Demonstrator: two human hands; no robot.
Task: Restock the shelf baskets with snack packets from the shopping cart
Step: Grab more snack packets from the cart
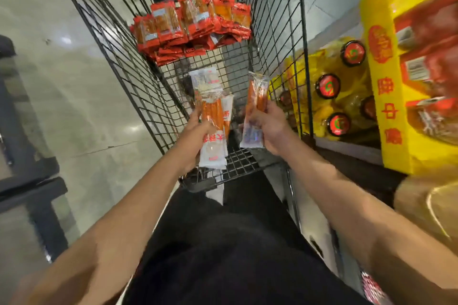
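Both hands were raised over the near end of the shopping cart (277, 39), each holding snack packets. The left hand (195, 131) gripped a small bunch of long white-and-orange packets (213, 119), fingers curled round their middle, the packets standing roughly upright (how many were in the bunch could not be told). The right hand (269, 129), just beside it at 3 o'clock, pinched a thinner pair of the same sort of packets (256, 106), tilted slightly toward 1 o'clock. The two bundles were near each other but apart.

At 12 o'clock from the hands, at the far end of the cart, lay a heap of red packets (190, 22), stacked against the wire wall. At 3 o'clock, outside the cart, stood a yellow box (389, 106) with red goods inside, and beside it yellow bottles with red caps (329, 86) on a low shelf.
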